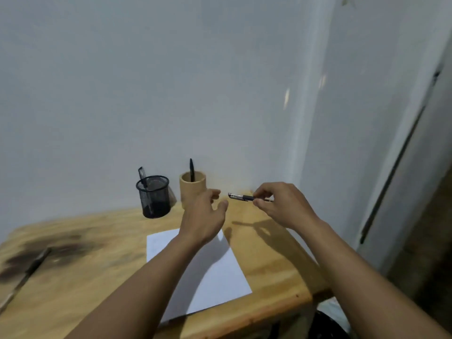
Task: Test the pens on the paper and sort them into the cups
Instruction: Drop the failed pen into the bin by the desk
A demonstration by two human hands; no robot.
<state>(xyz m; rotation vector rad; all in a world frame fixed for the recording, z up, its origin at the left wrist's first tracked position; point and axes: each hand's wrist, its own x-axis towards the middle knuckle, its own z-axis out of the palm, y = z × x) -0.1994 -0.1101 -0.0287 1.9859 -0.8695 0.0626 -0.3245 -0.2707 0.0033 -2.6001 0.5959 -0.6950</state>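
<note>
Now, pen (242, 197): held up level above the surface (97, 277), at 1 o'clock from the paper (208, 272). Its pale end points to 9 o'clock.
Right hand (281, 206): pinches the dark middle of the pen with thumb and fingers. The wrist is bent and the arm comes in from 5 o'clock.
Left hand (203, 221): holds nothing. Its fingers are loose and spread, just beside the pen's free end and not touching it.
Step, I think: get the pen ready to write, maybe by pulling at that end. I cannot tell if a cap is on.
Do it well: hold the pen steady, grab the end firmly, pull straight along the pen, then scribble on the paper.
Paper: lies flat under the left arm.
Cups: black mesh cup (153, 199) and wooden cup (193, 192) stand at 11 o'clock from the paper, one pen in each.
Far off: a blurry spare pen (34, 263) lies at 9 o'clock.
</note>
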